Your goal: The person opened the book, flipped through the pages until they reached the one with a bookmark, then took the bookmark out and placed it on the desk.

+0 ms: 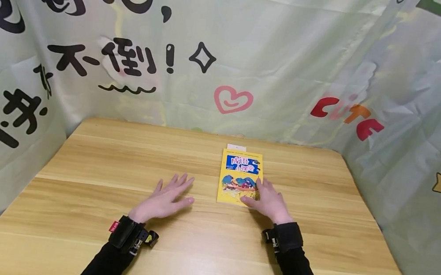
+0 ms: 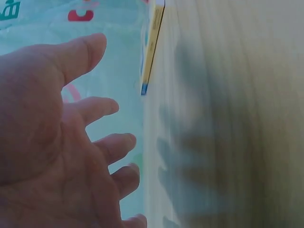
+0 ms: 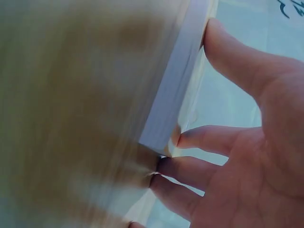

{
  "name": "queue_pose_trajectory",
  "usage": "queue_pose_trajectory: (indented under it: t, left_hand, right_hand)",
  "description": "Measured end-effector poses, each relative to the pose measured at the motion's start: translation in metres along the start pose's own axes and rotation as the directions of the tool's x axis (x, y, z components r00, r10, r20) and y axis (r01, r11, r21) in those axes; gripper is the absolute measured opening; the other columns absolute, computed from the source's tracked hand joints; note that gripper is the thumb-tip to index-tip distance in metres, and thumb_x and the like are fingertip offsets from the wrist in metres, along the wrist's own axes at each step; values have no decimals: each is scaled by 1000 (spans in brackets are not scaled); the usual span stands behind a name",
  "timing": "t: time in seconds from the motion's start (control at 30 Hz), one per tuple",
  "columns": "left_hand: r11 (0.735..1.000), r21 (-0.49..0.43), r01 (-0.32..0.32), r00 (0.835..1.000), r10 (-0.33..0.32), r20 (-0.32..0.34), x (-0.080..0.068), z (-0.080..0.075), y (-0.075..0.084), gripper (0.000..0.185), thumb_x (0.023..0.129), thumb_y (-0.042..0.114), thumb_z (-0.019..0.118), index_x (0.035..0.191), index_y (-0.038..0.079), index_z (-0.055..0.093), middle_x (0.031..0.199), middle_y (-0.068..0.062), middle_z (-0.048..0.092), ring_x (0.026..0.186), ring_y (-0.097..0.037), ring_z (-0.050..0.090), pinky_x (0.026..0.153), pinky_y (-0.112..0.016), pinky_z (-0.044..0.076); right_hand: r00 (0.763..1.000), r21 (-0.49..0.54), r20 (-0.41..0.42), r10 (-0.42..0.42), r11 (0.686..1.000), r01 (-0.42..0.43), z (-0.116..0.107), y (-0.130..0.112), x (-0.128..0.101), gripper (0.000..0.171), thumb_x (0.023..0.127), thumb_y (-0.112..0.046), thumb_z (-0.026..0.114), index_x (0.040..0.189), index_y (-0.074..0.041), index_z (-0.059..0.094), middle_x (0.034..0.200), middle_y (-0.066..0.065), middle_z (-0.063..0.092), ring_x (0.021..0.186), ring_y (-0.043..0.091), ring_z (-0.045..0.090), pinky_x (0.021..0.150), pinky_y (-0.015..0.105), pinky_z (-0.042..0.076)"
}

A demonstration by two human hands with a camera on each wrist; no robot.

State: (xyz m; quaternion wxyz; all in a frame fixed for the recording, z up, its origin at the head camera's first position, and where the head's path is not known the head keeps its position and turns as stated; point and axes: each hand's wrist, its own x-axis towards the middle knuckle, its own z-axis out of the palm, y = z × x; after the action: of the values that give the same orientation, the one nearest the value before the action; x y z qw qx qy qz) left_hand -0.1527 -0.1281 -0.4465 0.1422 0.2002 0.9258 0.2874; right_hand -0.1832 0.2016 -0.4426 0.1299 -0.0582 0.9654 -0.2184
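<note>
Yellow paperback book (image 1: pixel 240 177) lies flat on the wooden worktop (image 1: pixel 95 156), a little right of centre and towards the far edge, cover up, with a small white slip (image 1: pixel 236 147) showing just beyond its top edge. Right hand (image 1: pixel 269 201) rests at the book's near right corner; fingers (image 1: pixel 256 191) spread over the cover, thumb at the near edge. Right wrist view shows fingertips (image 3: pixel 187 138) touching the corner of the page block and the thumb (image 3: pixel 237 57) against the edge further along: a light, spread hold, fingers nearly straight, not curled round the book. Left hand (image 1: pixel 167 198) lies palm down on bare wood just left of the book, apart from it, fingers straight and splayed, holding nothing; left wrist view confirms the book's edge (image 2: pixel 152 47) ahead of the fingertips, not touched. Judgement: the work in hand looks like taking hold of the book at that corner. To do it well, the thumb would go under the near edge while the fingers press the cover, so all pages lift together. The free hand could steady the spine side, as the smooth wood may let the book slide. Printed fabric backdrop (image 1: pixel 292 51) encloses the worktop on three sides
</note>
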Motion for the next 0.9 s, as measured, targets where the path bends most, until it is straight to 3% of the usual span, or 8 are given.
queue_pose_trajectory:
  t: [0.4, 0.6, 0.9]
  left_hand:
    - [991, -28, -132, 989, 134, 57, 1, 15, 24, 73, 100, 47, 56, 161, 18, 26, 169, -14, 14, 157, -40, 8, 123, -69, -3]
    - [991, -79, -109, 990, 116, 86, 0, 23, 32, 82, 93, 47, 67, 160, 20, 28, 168, -22, 13, 155, -47, 11, 123, -68, 5]
    - [988, -47, -144, 985, 148, 91, -1, 31, 38, 92, 86, 41, 78, 159, 15, 30, 171, -13, 6, 159, -32, 9, 125, -64, 8]
  right_hand:
    - [995, -141, -85, -60, 989, 48, 21, -30, -13, 87, 90, -54, 69, 148, 5, 43, 152, 34, 41, 142, 50, 40, 108, 67, 43]
    - [988, -147, -105, -114, 984, 98, 27, -39, -17, 91, 88, -52, 72, 146, 11, 43, 159, 34, 30, 150, 48, 28, 112, 65, 40]
    - [972, -109, -21, -235, 967, 232, 25, -39, -20, 94, 81, -50, 80, 146, 8, 45, 159, 30, 34, 149, 46, 32, 121, 63, 27]
